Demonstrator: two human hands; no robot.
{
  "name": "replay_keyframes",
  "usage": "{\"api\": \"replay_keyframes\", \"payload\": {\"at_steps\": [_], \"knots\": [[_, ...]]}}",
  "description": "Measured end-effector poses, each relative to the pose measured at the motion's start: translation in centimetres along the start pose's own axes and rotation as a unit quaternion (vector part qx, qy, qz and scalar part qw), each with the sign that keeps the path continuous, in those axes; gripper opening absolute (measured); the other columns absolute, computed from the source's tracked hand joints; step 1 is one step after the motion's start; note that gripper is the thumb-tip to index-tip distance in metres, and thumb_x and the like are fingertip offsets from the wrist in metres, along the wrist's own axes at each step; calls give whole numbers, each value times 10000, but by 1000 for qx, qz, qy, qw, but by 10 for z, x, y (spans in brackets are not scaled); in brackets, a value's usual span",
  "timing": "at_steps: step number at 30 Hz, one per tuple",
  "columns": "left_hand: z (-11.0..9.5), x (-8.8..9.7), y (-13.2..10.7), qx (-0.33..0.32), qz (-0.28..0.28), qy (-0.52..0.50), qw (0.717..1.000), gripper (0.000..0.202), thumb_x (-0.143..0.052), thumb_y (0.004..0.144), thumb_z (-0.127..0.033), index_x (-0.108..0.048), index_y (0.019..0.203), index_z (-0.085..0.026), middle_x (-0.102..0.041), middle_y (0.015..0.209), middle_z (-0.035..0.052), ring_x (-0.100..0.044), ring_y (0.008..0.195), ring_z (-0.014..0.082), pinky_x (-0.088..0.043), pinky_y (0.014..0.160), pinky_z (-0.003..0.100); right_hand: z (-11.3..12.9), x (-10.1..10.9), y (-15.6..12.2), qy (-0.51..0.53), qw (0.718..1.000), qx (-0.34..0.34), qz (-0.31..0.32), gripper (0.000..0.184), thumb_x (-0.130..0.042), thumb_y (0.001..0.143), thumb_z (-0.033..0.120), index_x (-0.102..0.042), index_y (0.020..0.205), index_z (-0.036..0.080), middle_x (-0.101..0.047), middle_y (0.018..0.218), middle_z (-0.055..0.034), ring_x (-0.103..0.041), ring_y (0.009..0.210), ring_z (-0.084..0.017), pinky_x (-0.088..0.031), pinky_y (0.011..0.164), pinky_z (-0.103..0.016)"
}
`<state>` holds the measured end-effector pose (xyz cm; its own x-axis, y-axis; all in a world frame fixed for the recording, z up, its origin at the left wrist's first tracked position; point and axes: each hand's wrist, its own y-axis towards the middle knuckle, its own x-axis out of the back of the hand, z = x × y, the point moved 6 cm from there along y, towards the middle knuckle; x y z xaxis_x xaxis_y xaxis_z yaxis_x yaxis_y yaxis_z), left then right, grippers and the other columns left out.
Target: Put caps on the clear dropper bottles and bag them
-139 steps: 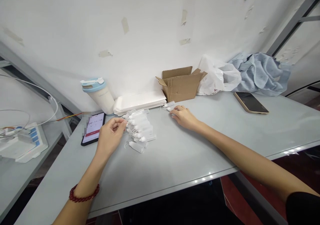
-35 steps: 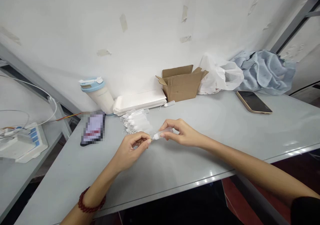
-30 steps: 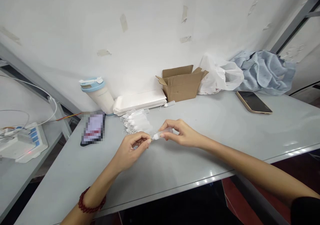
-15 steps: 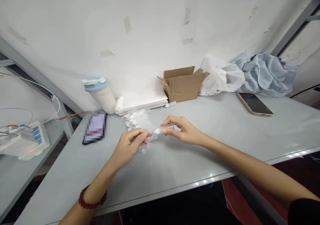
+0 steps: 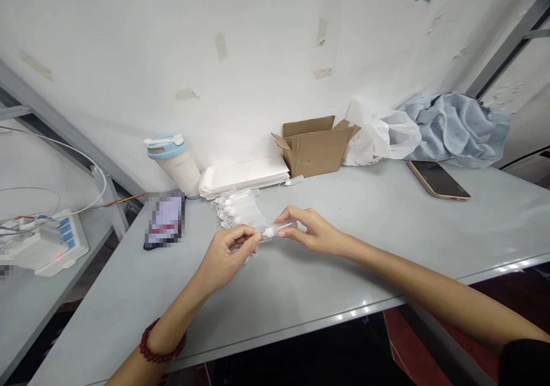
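Note:
My right hand holds a small clear plastic tube between thumb and fingers, its white capped end pointing left. At that end, my left hand pinches what looks like the thin string on the cap; the fingertips hide most of it. Just beyond my hands lies a pile of similar tubes with white caps and thin loops, partly covered by my left hand. One more tube lies apart, in front of the cardboard box.
Along the wall stand a blue-lidded cup, a stack of white envelopes, an open cardboard box, a white plastic bag and a blue cloth. A phone lies right, a blurred purple item left.
My hands stay at nearly the same spot with the tube between them. The tube and right hand have shifted slightly; the whole view has moved a little.

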<state>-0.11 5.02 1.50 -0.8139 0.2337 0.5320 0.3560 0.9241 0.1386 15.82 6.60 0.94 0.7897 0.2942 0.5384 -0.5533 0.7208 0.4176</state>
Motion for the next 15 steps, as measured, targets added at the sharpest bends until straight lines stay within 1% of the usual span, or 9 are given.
{"api": "replay_keyframes", "payload": {"at_steps": [2, 4, 6, 7, 9, 10, 12, 13, 15], "knots": [[1, 4, 2, 1, -11, 5, 1000, 214, -521, 829, -308, -610, 697, -164, -549, 589, -18, -482, 544, 103, -375, 516, 205, -1, 0, 2, -24, 1000, 13, 10, 180, -537, 880, 336, -558, 963, 178, -640, 815, -12, -570, 684, -124, -431, 631, -238], [3, 13, 4, 3, -44, 9, 999, 213, -535, 820, -314, -612, 688, -166, -546, 586, -22, -471, 536, 100, -371, 516, 207, -5, 5, 5, -62, 998, 24, 8, 207, -546, 871, 357, -545, 974, 177, -639, 873, -33, -582, 746, -145, -455, 684, -263], [8, 29, 6, 12, -110, 7, 994, 195, -555, 805, -317, -620, 695, -169, -535, 575, -27, -457, 525, 98, -369, 518, 209, -15, 14, 8, -122, 992, 24, -6, 251, -539, 871, 375, -521, 1013, 169, -626, 963, -75, -585, 852, -182, -468, 767, -310], [12, 39, 6, 19, -152, 3, 988, 181, -563, 798, -315, -626, 709, -171, -527, 569, -31, -447, 517, 96, -369, 517, 210, -23, 19, 9, -160, 987, 16, -8, 276, -517, 883, 376, -503, 1062, 167, -610, 1040, -103, -578, 922, -205, -466, 806, -338], [21, 58, 7, 24, -220, -22, 975, 171, -561, 792, -316, -634, 733, -174, -515, 572, -36, -420, 497, 90, -367, 512, 212, -40, 30, 12, -251, 968, 15, -12, 342, -489, 891, 388, -475, 1133, 147, -565, 1140, -162, -536, 1042, -266, -445, 868, -409], [26, 66, 8, 26, -245, -35, 968, 171, -560, 787, -318, -637, 738, -173, -512, 577, -35, -415, 493, 89, -364, 505, 213, -49, 35, 13, -287, 958, 15, -12, 370, -480, 893, 393, -460, 1169, 147, -549, 1175, -175, -516, 1080, -287, -429, 894, -439], [35, 78, 9, 36, -272, -36, 961, 178, -563, 776, -323, -637, 728, -169, -506, 579, -30, -420, 503, 95, -368, 507, 216, -66, 45, 15, -336, 942, 0, -7, 387, -442, 909, 380, -433, 1227, 159, -502, 1261, -175, -484, 1133, -300, -408, 920, -463], [39, 81, 11, 44, -274, -25, 960, 185, -567, 771, -332, -639, 726, -168, -509, 581, -27, -428, 511, 99, -371, 510, 217, -73, 50, 16, -354, 935, -9, -6, 397, -428, 914, 379, -427, 1244, 158, -479, 1295, -178, -461, 1167, -304, -394, 938, -469], [44, 82, 13, 60, -263, 6, 963, 210, -570, 763, -363, -640, 730, -168, -527, 588, -20, -452, 530, 110, -381, 519, 218, -85, 55, 17, -373, 928, -22, 3, 416, -407, 921, 377, -414, 1275, 157, -435, 1352, -176, -420, 1220, -304, -375, 959, -470]]}}
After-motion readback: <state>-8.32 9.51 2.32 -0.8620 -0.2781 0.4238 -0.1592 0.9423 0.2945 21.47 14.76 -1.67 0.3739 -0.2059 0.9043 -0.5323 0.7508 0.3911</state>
